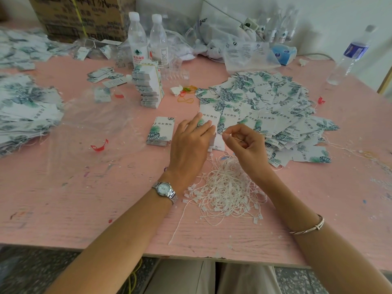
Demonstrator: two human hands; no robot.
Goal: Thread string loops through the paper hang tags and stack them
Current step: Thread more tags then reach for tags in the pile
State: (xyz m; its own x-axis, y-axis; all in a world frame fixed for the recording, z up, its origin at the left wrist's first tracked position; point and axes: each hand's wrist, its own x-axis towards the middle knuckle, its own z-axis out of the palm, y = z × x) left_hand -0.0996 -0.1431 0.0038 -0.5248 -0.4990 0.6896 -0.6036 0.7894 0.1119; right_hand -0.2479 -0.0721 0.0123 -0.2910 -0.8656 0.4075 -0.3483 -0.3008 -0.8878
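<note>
Pink surface (84, 198) fills pretty much my whole feed, scuffed and paint-flecked. Biggest thing on it is the loose heap of tags (265, 102) fanned out on the right, all leaf print, with a second pile (25, 111) slumped at the left edge. A cardboard box (84, 15) and a couple of water bottles (137, 39) sit at the back, and a tall banded stack (148, 88) stands just in front of the bottles. Closer to me there's the tangle of string loops (227, 192) between the two forearms, and a small neat stack (161, 132) just left of the hands, which I take to be the finished ones. The left hand (191, 143) has its fingers stretched out almost flat on one tag (209, 117) at the near edge of the heap, pressing it down; the thumb is hidden, so no idea if it's pinching underneath. The right hand (246, 145) is curled up with one string loop (235, 138) pinched between thumb and forefinger, the end pointing at that tag. So I'd say we're mid-threading. The next move needs the string end lined up with the tag's hole, which I can't actually make out from here, then pulled through and the tag moved onto the small stack.
</note>
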